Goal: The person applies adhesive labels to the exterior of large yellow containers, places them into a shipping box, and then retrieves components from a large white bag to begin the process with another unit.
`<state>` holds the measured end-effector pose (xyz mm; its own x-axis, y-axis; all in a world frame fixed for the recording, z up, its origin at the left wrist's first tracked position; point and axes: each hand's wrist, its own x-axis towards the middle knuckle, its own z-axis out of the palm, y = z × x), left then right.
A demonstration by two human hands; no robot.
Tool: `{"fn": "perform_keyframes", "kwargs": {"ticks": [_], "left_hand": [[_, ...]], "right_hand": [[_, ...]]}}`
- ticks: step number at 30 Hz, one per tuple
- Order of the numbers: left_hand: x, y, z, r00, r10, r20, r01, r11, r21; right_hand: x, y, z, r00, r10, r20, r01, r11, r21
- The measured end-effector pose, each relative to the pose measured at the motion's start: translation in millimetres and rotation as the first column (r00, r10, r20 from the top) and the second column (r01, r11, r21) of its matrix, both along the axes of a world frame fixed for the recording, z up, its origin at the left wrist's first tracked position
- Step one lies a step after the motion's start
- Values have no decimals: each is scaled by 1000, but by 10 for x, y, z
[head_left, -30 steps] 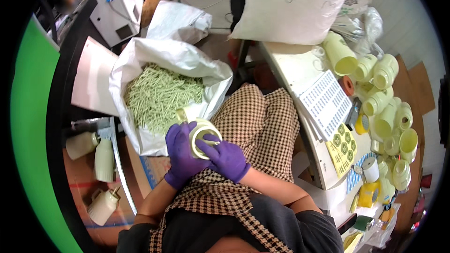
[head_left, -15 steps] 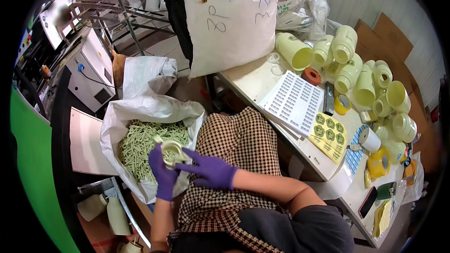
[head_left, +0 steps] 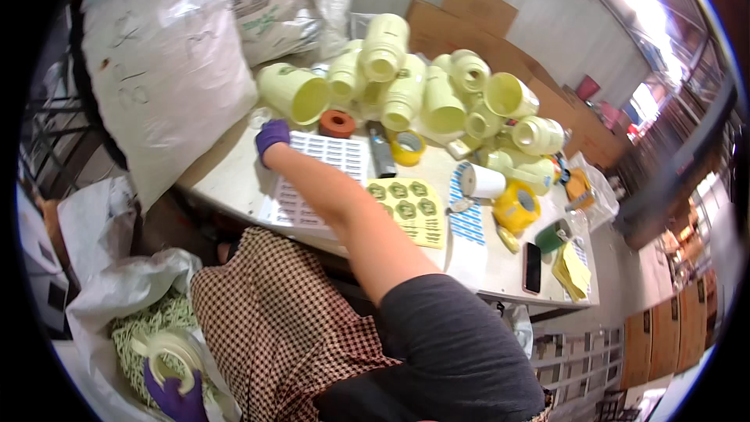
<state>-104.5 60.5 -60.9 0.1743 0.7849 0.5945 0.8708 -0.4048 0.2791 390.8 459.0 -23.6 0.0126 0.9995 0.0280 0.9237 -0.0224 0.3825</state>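
Observation:
My left hand (head_left: 173,400), in a purple glove, grips a pale green ring-shaped plastic part (head_left: 173,341) with a projecting piece at one side. It is over an open white sack (head_left: 90,316) filled with short pale green sticks (head_left: 129,328). My right hand (head_left: 272,141), gloved in purple too, reaches across to the table's far left part. It is beside small clear rings (head_left: 260,117), at the upper left corner of white printed label sheets (head_left: 340,156). Its fingers are mostly hidden, so any hold on a ring cannot be made out.
A tall stuffed white sack (head_left: 164,70) stands left of the table. Several pale green bottles (head_left: 402,98) are piled at the back. Closer lie a red-brown roll (head_left: 337,123), yellow tape (head_left: 408,147), yellow stickers (head_left: 414,219), a white cylinder (head_left: 482,180) and a phone (head_left: 532,268).
My right hand has left the ring-shaped part and stretched out to the table near the clear rings. My left hand still grips the part over the sack. The view has turned right.

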Motion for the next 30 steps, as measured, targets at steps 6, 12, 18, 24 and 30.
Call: {"fn": "perform_keyframes", "kwargs": {"ticks": [6,12,18,24,30], "left_hand": [[596,-235,246,998,9,66,-13,999,49],[398,-184,-506,885,173,431,-86,973,-214],[708,-376,358,956,253,146,-237,965,-115],[788,-665,710,969,204,139,-186,973,-134],[832,-485,729,925,104,365,-57,989,-137]], "right_hand": [[-185,-227,190,996,25,-87,-18,997,78],[-761,-1310,509,320,707,-630,-155,696,701],[-1478,-3043,102,-280,220,-935,-603,717,349],[-1309,-3621,68,392,604,-694,-769,629,112],[-1520,-3419,449,-53,775,-630,-703,419,575]]}}
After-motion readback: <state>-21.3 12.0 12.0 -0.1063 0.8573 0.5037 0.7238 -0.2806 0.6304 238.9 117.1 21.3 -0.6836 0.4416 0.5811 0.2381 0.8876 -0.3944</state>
